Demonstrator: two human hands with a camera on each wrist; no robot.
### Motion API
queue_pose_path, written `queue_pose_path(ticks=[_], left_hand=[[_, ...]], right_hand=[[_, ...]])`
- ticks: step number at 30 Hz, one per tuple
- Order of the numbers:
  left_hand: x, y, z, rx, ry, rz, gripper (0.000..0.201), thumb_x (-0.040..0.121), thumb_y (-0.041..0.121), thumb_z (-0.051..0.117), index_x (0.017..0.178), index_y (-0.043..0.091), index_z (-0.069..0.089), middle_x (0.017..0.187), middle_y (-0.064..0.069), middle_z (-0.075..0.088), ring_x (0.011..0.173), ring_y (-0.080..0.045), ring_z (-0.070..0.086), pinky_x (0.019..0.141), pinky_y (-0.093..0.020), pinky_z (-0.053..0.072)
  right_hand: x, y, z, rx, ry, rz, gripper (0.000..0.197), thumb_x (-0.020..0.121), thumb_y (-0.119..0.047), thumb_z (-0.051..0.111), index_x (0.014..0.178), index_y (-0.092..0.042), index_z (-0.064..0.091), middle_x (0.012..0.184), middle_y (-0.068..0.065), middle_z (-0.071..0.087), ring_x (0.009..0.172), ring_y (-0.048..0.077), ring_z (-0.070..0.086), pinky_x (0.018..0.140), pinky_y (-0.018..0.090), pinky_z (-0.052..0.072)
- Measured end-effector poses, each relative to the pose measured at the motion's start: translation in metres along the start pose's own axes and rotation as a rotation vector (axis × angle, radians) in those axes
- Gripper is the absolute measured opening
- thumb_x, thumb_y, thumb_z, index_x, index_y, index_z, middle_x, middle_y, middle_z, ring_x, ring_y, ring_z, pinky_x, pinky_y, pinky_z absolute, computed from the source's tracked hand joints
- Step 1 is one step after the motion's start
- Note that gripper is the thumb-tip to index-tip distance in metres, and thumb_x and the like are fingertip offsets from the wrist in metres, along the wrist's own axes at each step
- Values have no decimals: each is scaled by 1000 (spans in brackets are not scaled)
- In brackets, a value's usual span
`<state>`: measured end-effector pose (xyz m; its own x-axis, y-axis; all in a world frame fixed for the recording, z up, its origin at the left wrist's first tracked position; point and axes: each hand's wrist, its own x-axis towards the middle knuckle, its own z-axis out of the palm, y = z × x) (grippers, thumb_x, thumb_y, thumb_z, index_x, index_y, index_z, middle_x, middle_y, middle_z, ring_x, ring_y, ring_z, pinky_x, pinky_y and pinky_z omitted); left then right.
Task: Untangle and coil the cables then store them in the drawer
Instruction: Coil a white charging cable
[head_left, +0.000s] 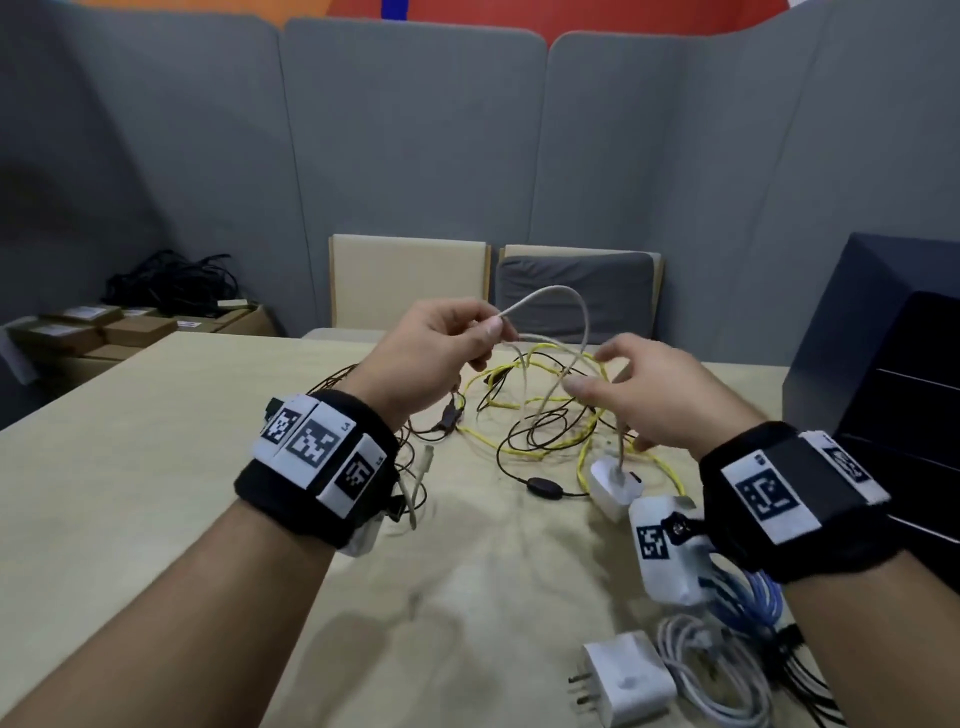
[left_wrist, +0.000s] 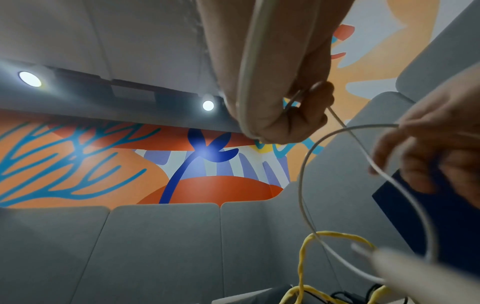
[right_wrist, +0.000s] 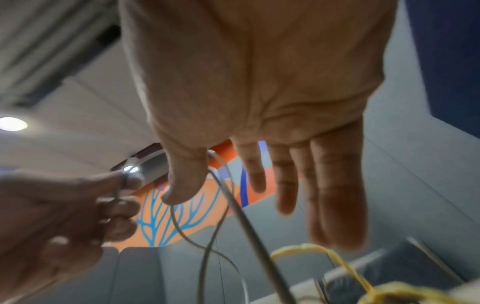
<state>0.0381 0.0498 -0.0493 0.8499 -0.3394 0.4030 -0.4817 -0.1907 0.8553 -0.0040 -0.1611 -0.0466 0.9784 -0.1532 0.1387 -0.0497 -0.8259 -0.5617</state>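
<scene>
The left hand (head_left: 436, 353) pinches the white cable (head_left: 550, 296), a light, limp loop held up between both hands; the right hand (head_left: 660, 395) is slack-fingered beside it, gripping nothing. It likely snags on the yellow cable (head_left: 524, 402) tangled under the hands, so take it near the adapter (head_left: 613, 486) below the right hand. The bench (head_left: 182, 441) offers open room left of the left hand.

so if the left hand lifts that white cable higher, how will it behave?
Likely floppy: the white cable arcs and droops from the left hand. Its charger block probably drags or swings. It crosses the yellow cable, so it may snag.
</scene>
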Motion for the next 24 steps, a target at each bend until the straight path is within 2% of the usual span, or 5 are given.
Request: queue_pose_path(ticks=[5, 9, 14, 18, 24], left_hand=[[4, 1, 17, 59, -26, 66, 19, 97, 18, 56, 85, 19, 71, 63, 6, 45, 63, -9, 40, 52, -18, 32], [8, -3, 23, 38, -6, 121, 12, 94, 15, 60, 88, 15, 70, 62, 10, 47, 58, -7, 38, 53, -21, 30], [18, -10, 13, 201, 32, 59, 6, 92, 19, 64, 91, 23, 68, 72, 10, 59, 67, -9, 59, 55, -17, 44], [28, -8, 6, 260, -15, -35, 12, 91, 10, 63, 92, 20, 67, 75, 3, 67, 70, -11, 70, 57, -24, 50], [34, 4, -7, 322, -102, -89, 14, 94, 17, 59, 82, 12, 63, 61, 0, 68, 56, -13, 63, 59, -32, 45]], right_hand=[[-3, -21, 9, -68, 256, -353, 70, 86, -46, 67, 147, -31, 34, 146, -1, 37, 134, 23, 34, 111, 41, 31], [7, -27, 17, -91, 338, -446, 21, 95, -36, 59, 106, -20, 66, 111, -2, 58, 101, 20, 49, 86, 37, 40], [26, -16, 6, 107, 341, -405, 25, 94, -30, 62, 75, -15, 66, 56, -5, 48, 51, 10, 40, 52, 29, 30], [40, -11, -9, 215, 385, -393, 27, 93, -31, 64, 67, -26, 67, 59, 6, 59, 55, 19, 49, 54, 29, 43], [55, 0, -16, 377, 441, -372, 21, 87, -35, 66, 67, -39, 72, 69, 17, 64, 76, 43, 62, 67, 56, 55]])
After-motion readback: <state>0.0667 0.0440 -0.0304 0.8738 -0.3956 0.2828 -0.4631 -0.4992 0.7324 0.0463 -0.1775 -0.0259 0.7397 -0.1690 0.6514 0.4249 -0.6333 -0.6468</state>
